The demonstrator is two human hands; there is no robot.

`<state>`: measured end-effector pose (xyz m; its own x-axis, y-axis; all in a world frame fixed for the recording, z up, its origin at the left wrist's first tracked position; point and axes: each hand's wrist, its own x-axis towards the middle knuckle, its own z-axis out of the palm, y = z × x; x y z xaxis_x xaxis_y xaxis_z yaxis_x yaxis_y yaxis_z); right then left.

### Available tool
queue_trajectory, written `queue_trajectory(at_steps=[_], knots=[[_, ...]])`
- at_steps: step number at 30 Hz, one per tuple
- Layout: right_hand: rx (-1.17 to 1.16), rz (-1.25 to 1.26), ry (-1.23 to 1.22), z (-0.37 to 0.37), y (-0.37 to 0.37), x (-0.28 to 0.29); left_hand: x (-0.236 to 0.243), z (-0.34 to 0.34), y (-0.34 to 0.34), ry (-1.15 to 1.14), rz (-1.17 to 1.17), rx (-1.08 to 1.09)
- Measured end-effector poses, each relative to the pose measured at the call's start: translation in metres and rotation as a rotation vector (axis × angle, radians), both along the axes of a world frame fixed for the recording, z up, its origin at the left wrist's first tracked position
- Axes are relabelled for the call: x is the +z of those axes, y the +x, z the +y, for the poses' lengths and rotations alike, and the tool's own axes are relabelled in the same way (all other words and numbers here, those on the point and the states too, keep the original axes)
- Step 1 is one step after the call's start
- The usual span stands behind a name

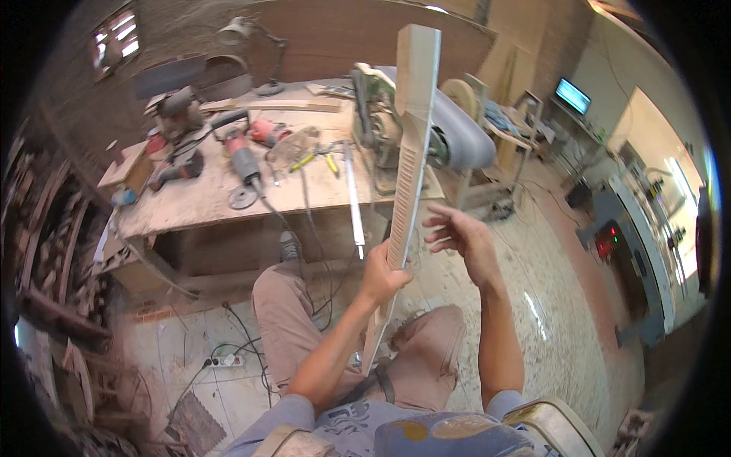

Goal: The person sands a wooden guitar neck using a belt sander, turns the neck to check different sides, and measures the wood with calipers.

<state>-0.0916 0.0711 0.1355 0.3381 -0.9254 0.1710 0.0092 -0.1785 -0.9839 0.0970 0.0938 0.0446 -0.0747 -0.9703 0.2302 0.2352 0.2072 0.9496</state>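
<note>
Gripping a long, pale wooden piece (411, 167), ridged along part of its length, raised on end before the front edge of the table (175, 204) near its right corner, left hand's (384, 276) fingers clenched around it. Holding the right hand (464, 240) just beside, fingers loosely curled and apparently free of the wood, seemingly mid-inspection or turning. Likely calling next for a steadying second grip, clear of the belt sander (466, 142) at the table's right end.
</note>
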Motion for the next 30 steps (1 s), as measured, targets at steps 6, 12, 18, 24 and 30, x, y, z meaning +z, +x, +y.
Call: queue_trajectory(at_steps=[6, 12, 18, 24, 30], knots=[[0.062, 0.177, 0.084, -0.030, 0.048, -0.037, 0.038, -0.015, 0.067, 0.021, 0.083, 0.164], [0.119, 0.162, -0.061, -0.043, 0.090, -0.014, 0.041, -0.010, 0.104, 0.017, 0.100, 0.226], [-0.169, 0.798, -0.246, -0.087, 0.116, -0.032, 0.068, -0.002, 0.168, -0.019, -0.017, 0.448], [-0.029, 0.206, 0.545, -0.124, 0.156, -0.111, 0.119, 0.048, 0.252, -0.029, -0.194, 0.551], [-0.448, 0.702, -0.117, -0.155, 0.146, -0.154, 0.085, 0.103, 0.275, 0.146, -0.215, 0.455]])
